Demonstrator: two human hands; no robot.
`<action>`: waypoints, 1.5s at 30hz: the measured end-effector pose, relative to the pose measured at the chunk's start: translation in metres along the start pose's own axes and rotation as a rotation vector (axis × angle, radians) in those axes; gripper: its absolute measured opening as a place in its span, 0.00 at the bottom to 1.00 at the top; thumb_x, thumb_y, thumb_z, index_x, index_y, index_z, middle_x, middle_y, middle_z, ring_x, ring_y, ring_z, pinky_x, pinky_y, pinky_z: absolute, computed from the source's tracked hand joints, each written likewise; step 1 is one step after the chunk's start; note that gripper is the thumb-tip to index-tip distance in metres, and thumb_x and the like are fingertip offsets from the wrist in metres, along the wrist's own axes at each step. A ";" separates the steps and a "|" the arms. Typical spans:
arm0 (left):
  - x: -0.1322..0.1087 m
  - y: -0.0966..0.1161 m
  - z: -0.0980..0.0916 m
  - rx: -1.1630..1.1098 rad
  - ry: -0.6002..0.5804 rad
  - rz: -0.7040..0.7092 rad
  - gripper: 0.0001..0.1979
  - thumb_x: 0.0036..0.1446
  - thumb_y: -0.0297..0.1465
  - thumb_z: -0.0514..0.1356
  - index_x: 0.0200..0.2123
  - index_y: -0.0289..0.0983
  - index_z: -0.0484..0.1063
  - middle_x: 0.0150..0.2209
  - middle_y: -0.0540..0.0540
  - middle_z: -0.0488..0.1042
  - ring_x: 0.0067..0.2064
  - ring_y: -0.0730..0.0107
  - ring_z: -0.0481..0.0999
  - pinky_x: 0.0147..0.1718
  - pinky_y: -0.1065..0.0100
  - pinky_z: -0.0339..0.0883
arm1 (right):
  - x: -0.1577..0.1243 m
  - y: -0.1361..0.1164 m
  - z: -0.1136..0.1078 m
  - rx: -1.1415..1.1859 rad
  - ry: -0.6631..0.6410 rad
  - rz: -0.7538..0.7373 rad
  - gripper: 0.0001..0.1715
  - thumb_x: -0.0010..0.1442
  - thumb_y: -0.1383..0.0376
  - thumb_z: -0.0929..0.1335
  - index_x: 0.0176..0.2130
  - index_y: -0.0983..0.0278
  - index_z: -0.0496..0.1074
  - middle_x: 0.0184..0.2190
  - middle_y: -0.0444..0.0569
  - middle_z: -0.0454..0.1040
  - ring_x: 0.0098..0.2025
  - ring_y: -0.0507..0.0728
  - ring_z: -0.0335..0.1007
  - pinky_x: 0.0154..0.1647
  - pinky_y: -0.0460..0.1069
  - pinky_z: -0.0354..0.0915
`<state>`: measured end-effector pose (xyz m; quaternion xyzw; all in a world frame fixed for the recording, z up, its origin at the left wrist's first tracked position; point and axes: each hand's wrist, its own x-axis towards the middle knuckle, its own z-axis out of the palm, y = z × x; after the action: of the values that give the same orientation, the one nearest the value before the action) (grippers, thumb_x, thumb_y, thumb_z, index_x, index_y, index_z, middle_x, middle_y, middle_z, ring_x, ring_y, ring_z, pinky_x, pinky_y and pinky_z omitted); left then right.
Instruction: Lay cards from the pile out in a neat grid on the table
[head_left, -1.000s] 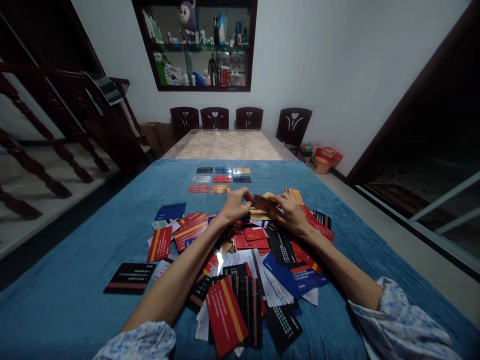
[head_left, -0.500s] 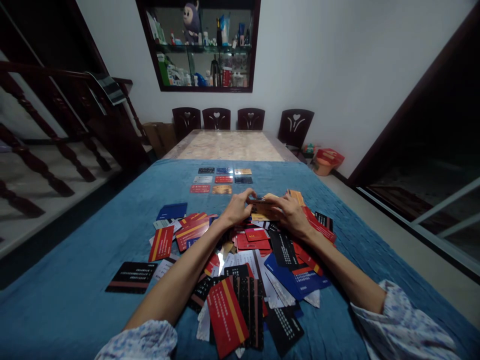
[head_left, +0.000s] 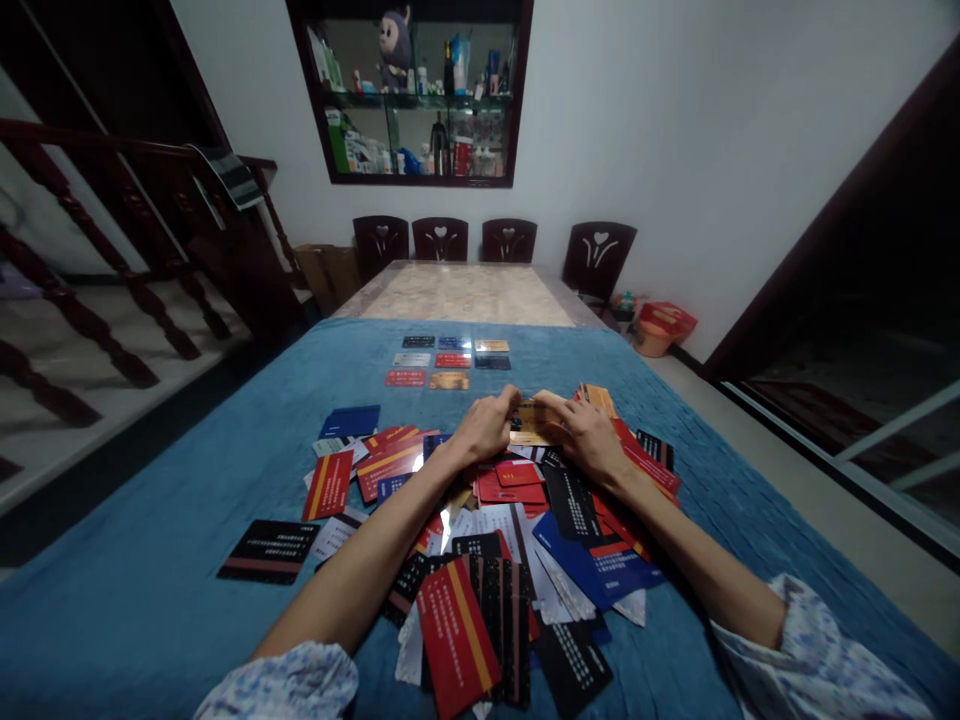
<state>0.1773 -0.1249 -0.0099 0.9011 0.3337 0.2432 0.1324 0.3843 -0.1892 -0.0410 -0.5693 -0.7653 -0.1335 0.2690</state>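
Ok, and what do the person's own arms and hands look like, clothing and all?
The left hand and right hand are bare, without gloves. No watch or bracelet shows on either wrist. The left sleeve and right sleeve are loose, creased and whitish with a mottled blue print, leaving much of both forearms uncovered.

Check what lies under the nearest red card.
Black cards and a white card poke out from beneath the red card; whatever lies entirely under it is covered and cannot be seen.

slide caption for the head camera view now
Left hand and right hand hold a gold card by scattered cards, with neat card rows beyond.
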 end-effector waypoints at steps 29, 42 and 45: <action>0.021 0.009 -0.039 0.158 -0.234 -0.003 0.17 0.51 0.26 0.58 0.46 0.38 0.64 0.40 0.42 0.75 0.43 0.55 0.75 0.42 0.61 0.67 | 0.037 -0.001 -0.038 -0.163 -0.303 -0.010 0.28 0.61 0.54 0.67 0.57 0.63 0.66 0.46 0.57 0.76 0.47 0.64 0.64 0.44 0.54 0.56; 0.043 -0.011 -0.055 0.336 -0.252 0.029 0.16 0.55 0.30 0.59 0.47 0.37 0.65 0.51 0.39 0.69 0.55 0.52 0.66 0.50 0.54 0.64 | 0.088 0.004 -0.042 -0.193 -0.438 -0.020 0.26 0.58 0.56 0.70 0.55 0.61 0.68 0.50 0.58 0.70 0.51 0.64 0.62 0.42 0.53 0.58; 0.051 -0.018 -0.054 0.353 -0.244 0.026 0.15 0.56 0.31 0.60 0.47 0.37 0.66 0.52 0.39 0.69 0.55 0.52 0.65 0.50 0.53 0.63 | 0.099 0.005 -0.042 -0.208 -0.452 -0.025 0.22 0.58 0.58 0.70 0.52 0.60 0.70 0.50 0.57 0.69 0.51 0.64 0.61 0.42 0.52 0.58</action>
<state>0.1730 -0.0735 0.0460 0.9372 0.3411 0.0718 0.0087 0.3793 -0.1302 0.0487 -0.5999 -0.7951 -0.0843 0.0294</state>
